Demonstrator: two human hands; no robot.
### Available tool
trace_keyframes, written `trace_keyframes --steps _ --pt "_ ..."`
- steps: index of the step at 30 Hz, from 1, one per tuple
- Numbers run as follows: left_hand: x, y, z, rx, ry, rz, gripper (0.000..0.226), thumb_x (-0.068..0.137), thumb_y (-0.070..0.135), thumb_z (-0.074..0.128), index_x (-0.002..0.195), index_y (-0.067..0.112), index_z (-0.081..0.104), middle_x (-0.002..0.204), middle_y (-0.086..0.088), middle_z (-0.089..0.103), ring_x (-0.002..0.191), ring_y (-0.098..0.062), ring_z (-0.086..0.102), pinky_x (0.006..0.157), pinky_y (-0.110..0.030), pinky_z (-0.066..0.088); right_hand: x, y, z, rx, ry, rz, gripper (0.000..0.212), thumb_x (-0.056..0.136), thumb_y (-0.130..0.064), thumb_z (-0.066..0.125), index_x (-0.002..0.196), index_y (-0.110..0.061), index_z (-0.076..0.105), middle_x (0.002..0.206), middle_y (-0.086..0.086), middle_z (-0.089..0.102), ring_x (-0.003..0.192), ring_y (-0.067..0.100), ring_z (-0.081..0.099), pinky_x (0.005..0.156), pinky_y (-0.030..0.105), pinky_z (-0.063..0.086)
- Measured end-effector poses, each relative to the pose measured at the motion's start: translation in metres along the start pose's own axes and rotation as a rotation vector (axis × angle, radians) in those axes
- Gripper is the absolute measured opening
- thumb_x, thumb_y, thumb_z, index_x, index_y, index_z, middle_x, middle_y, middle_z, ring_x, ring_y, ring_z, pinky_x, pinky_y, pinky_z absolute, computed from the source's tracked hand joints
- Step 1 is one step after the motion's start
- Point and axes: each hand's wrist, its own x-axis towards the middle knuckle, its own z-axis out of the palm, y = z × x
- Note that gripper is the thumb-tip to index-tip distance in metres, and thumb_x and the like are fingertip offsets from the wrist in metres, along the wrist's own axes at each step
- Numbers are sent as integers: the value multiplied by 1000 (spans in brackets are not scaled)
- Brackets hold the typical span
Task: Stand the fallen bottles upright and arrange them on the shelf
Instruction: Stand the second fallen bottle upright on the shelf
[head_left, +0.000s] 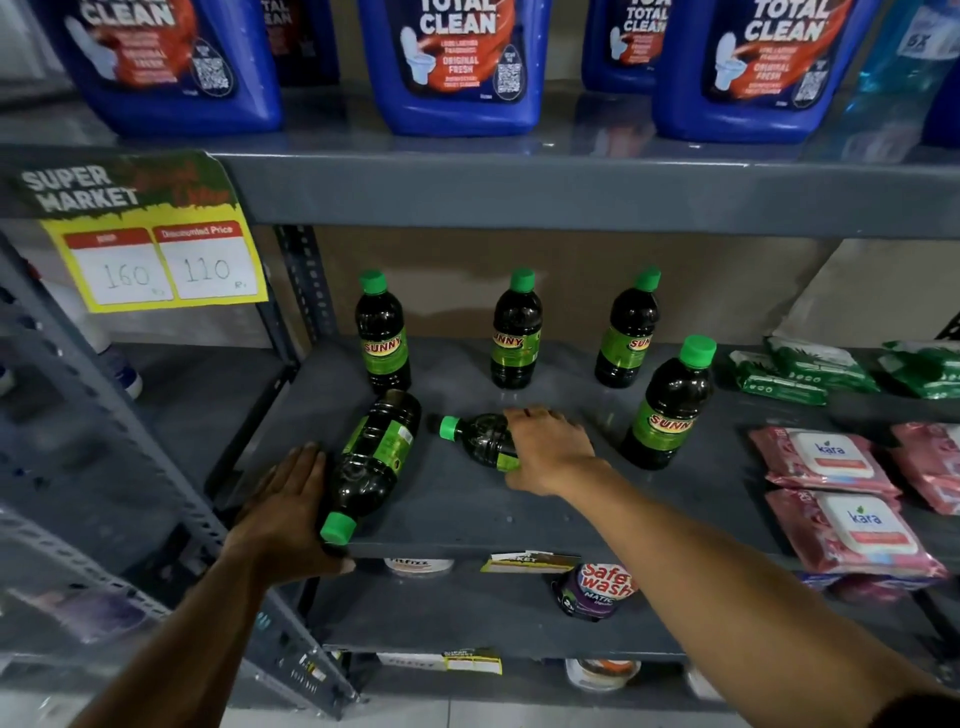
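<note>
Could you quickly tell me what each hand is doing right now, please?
Left hand: open, flat against the fallen bottle near the shelf edge.
Right hand: closed over the second fallen bottle.

Your right hand (550, 449) covers the lower body of the fallen bottle (480, 434) beneath it, so you cannot read its label. Your left hand (288, 506) hides the near side of the other fallen bottle (371, 462). The blue Total Clean jugs (457, 62) are cut off by the top edge, caps unseen. The price tag (156, 260) carries a smeared red heading you cannot make out. The pink Kara wipe packs (852, 530) and green packets (800, 371) run off the right edge. Lower-shelf labels (530, 564) are too small to read.
</note>
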Motion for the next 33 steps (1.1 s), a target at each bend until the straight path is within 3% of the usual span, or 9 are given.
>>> trace_keyframes --steps 3,7,10,14,17,21,26,30,33 --pt "0 1 1 -12 6 3 147 42 80 64 151 12 -9 161 -7 -12 146 -18 -13 118 -33 -4 2 8 0 193 101 6 82 64 -34 75 138 -21 42 125 8 56 113 31 56 92 42 50" --pt "-1 1 0 8 24 1 148 42 81 63 151 13 -9 161 -5 -12 146 -17 -13 118 -33 -5 0 11 -1 834 308 -29 74 65 -24 85 130 -21 50 112 -5 56 100 7 55 92 26 45" --pt "-2 2 0 27 39 1 148 42 83 62 151 12 -9 161 -5 -12 146 -17 -12 119 -33 -4 -3 16 11 971 386 19 74 69 -22 84 134 -25 48 115 3 48 108 8 46 96 20 34" --pt "-2 1 0 41 42 10 147 42 85 59 151 11 -6 161 -6 -9 147 -19 -9 119 -35 0 -4 24 26 1130 453 92 62 70 -16 82 123 -31 52 113 -1 62 101 2 61 92 32 49" --pt "-2 0 1 48 47 11 147 43 86 59 151 11 -5 161 -6 -7 147 -19 -8 119 -35 0 -9 28 26 1118 472 151 59 72 -5 79 117 -30 49 102 -12 64 87 -5 63 86 34 53" --pt "-1 -1 3 55 49 15 148 42 87 59 151 11 -5 161 -6 -6 147 -19 -7 119 -35 2 -14 25 28 912 524 234 74 56 -33 92 115 -21 49 108 -4 51 97 6 48 89 25 42" --pt "-1 -1 3 68 45 17 148 41 88 59 151 10 -3 161 -7 -4 147 -20 -5 118 -36 2 -16 19 32 1035 438 233 81 62 -21 88 127 -19 39 108 -6 58 101 13 60 81 23 46" --pt "-1 0 3 70 35 10 147 42 87 58 151 11 -6 161 -6 -7 147 -19 -7 119 -35 1 -11 12 38 930 492 266 90 47 -43 93 120 -22 44 116 -2 53 109 12 53 89 27 45" --pt "-1 0 3 76 27 9 148 42 88 57 151 11 -7 161 -7 -8 147 -19 -8 118 -35 0 -12 9 38 984 475 288 83 56 -29 90 123 -21 42 116 0 57 105 14 57 84 26 46"
